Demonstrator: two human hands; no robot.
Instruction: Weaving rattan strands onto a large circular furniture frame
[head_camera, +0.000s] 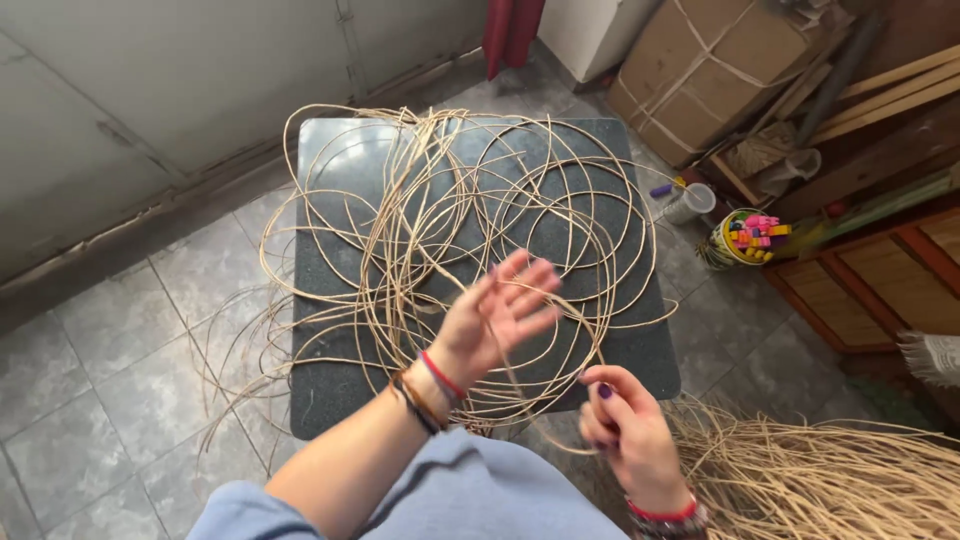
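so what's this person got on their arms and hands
Both forearms are bare, with light blue sleeves pushed up. The left hand has a red band and several dark and brown bracelets at the wrist. The right hand has purple-painted nails and a red and dark beaded bracelet.

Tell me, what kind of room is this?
Probably a home craft corner or small workshop. Loose rattan strands coil over a dark stone slab on a tiled floor, with a taped cardboard box and wooden furniture nearby.
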